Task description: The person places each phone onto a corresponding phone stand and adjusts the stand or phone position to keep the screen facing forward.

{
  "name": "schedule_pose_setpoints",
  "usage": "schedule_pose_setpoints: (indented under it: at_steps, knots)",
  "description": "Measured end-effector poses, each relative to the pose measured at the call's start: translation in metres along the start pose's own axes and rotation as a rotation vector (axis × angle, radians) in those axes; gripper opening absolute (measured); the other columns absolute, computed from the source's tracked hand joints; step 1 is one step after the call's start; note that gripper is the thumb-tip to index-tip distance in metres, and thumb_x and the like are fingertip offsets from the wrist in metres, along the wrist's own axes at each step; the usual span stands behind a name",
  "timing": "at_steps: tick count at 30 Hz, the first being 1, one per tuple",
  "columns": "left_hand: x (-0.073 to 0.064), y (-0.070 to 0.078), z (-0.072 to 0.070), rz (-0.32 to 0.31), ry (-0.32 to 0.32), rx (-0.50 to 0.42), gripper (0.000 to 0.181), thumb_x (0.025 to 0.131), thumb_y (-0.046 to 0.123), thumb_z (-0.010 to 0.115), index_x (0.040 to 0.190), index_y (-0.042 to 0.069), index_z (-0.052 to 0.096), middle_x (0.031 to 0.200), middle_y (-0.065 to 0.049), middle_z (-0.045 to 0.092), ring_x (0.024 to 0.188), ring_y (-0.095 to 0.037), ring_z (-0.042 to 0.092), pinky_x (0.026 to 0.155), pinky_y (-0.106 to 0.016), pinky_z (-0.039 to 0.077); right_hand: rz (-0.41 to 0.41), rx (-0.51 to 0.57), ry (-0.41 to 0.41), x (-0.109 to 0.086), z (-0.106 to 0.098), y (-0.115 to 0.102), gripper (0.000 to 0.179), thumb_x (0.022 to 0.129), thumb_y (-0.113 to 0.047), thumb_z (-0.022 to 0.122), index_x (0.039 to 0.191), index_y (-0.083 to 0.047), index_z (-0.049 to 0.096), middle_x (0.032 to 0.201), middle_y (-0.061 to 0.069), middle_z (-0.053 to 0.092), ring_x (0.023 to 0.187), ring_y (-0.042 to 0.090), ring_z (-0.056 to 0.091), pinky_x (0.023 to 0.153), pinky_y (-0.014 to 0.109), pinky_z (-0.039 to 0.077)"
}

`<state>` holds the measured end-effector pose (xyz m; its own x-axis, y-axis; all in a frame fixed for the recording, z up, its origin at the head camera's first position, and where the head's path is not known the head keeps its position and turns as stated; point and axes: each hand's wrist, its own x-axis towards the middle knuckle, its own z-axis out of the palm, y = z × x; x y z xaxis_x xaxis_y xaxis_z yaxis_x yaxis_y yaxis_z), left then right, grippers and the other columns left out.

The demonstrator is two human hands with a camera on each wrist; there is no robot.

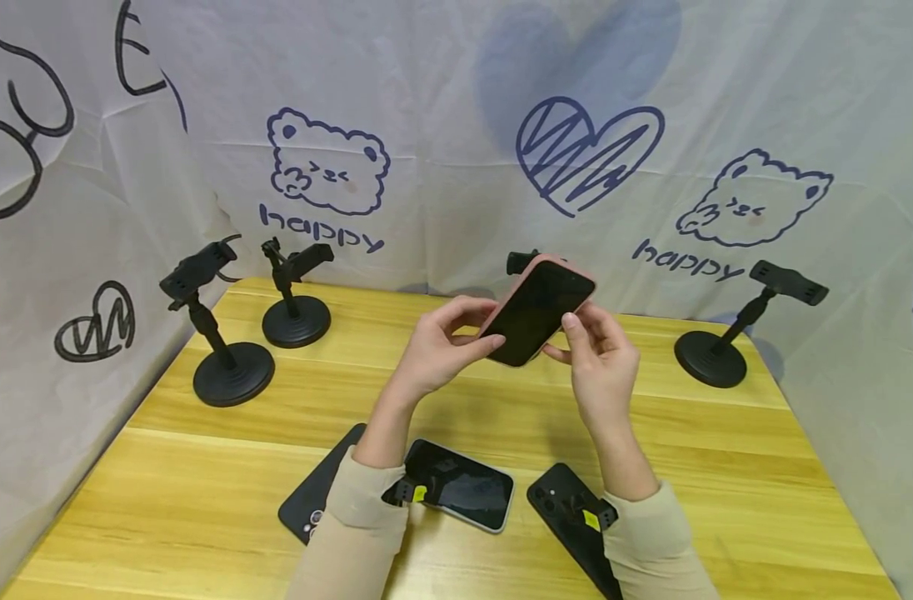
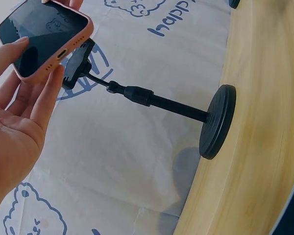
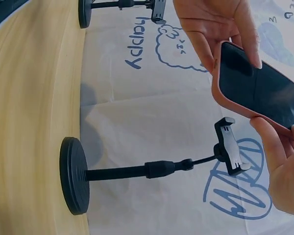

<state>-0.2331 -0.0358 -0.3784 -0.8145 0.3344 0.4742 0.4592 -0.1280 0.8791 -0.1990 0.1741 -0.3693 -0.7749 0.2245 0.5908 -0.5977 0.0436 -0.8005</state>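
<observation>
Both hands hold up a smartphone in a pink case [image 1: 544, 310], tilted, its dark screen facing up toward the head camera. My left hand [image 1: 441, 343] grips its lower left corner, thumb on the screen and fingers behind. At the right edge, my right hand [image 1: 605, 358] pinches it between thumb and fingers. In the left wrist view, the charging port shows on the end of the smartphone [image 2: 54, 39] near the left hand [image 2: 19, 127]. Behind it stands a black phone stand [image 2: 176, 105] with an empty clamp. The smartphone and clamp appear apart in the right wrist view.
Near the forearms lie a dark phone [image 1: 317, 487], a screen-up phone with a light frame [image 1: 464, 485] and a black phone [image 1: 569, 521] showing its rear cameras. More black stands are at the left [image 1: 234, 375], back left [image 1: 296, 321] and right [image 1: 711, 358]. A printed cloth [image 1: 456, 167] hangs behind.
</observation>
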Motion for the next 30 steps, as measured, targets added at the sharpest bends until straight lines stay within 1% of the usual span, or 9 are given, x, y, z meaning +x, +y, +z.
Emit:
schedule_pose_setpoints:
  at_steps: [3,6,9,12,15,18,23,26,30]
  knots:
    - [-0.0004,-0.0010,-0.0003,-0.006,-0.021,0.003,0.039,0.092,-0.005,0.075,0.130,-0.001,0.067,0.124,-0.017,0.068,0.110,-0.027,0.069,0.089,-0.038,0.062,0.014,0.062,0.037,-0.0001,0.0002,-0.0012,0.025,0.103,-0.002,0.063,0.116,0.019,0.065,0.091,0.004,0.066,0.084,0.014,0.067,0.065,0.029,0.063]
    - [-0.0009,-0.0014,-0.0004,-0.007,-0.042,0.006,0.038,0.092,-0.004,0.075,0.129,-0.001,0.068,0.124,-0.015,0.069,0.107,-0.027,0.070,0.087,-0.039,0.063,0.019,0.105,0.061,-0.0003,0.0003,-0.0016,0.024,0.103,-0.003,0.063,0.115,0.017,0.066,0.091,0.006,0.067,0.086,0.015,0.067,0.065,0.030,0.063]
    - [-0.0017,-0.0013,-0.0005,-0.004,-0.046,0.028,0.034,0.093,-0.003,0.075,0.126,0.000,0.070,0.120,-0.014,0.070,0.101,-0.025,0.070,0.082,-0.038,0.063,0.018,0.135,0.074,-0.0006,0.0004,-0.0013,0.022,0.103,-0.003,0.064,0.114,0.016,0.066,0.091,0.007,0.066,0.087,0.016,0.066,0.065,0.031,0.063]
    - [-0.0025,-0.0013,-0.0005,-0.001,-0.034,0.048,0.029,0.093,-0.002,0.076,0.122,-0.001,0.072,0.114,-0.014,0.070,0.097,-0.023,0.069,0.080,-0.035,0.063,0.016,0.148,0.078,-0.0009,0.0008,-0.0012,0.021,0.103,-0.003,0.064,0.113,0.015,0.067,0.090,0.007,0.066,0.087,0.016,0.066,0.065,0.032,0.063]
    - [-0.0031,-0.0012,-0.0002,-0.004,-0.013,0.053,0.026,0.093,-0.001,0.076,0.118,-0.001,0.073,0.111,-0.013,0.071,0.095,-0.022,0.066,0.081,-0.034,0.062,0.017,0.162,0.078,-0.0011,0.0014,-0.0013,0.020,0.102,-0.003,0.064,0.113,0.014,0.067,0.090,0.007,0.067,0.087,0.016,0.067,0.065,0.032,0.063]
    - [-0.0031,-0.0015,0.0004,0.002,0.003,0.045,0.024,0.093,-0.001,0.076,0.117,-0.001,0.073,0.111,-0.013,0.071,0.096,-0.022,0.066,0.083,-0.034,0.063,0.021,0.173,0.078,-0.0013,0.0014,-0.0013,0.020,0.102,-0.003,0.065,0.113,0.013,0.068,0.092,0.007,0.069,0.087,0.016,0.068,0.065,0.032,0.063]
    - [-0.0034,-0.0003,0.0020,0.028,0.018,0.024,0.024,0.093,-0.004,0.075,0.117,-0.004,0.073,0.111,-0.016,0.071,0.098,-0.022,0.068,0.084,-0.037,0.063,0.034,0.196,0.082,-0.0009,0.0008,-0.0022,0.019,0.102,-0.004,0.066,0.114,0.010,0.070,0.095,0.007,0.071,0.088,0.018,0.070,0.068,0.032,0.064]
    - [-0.0037,0.0005,0.0022,0.039,0.029,0.015,0.025,0.093,-0.005,0.074,0.118,-0.005,0.072,0.109,-0.017,0.071,0.098,-0.023,0.070,0.084,-0.038,0.064,0.033,0.201,0.068,-0.0005,0.0005,-0.0025,0.018,0.101,-0.004,0.066,0.115,0.007,0.071,0.097,0.007,0.071,0.088,0.018,0.070,0.070,0.033,0.064]
    - [-0.0041,0.0012,0.0013,0.047,0.046,0.022,0.027,0.092,-0.005,0.075,0.119,-0.005,0.072,0.109,-0.017,0.070,0.098,-0.022,0.070,0.084,-0.036,0.063,0.041,0.211,0.030,-0.0004,0.0007,-0.0015,0.019,0.100,-0.001,0.067,0.117,0.006,0.070,0.097,0.007,0.071,0.087,0.018,0.070,0.072,0.035,0.064]
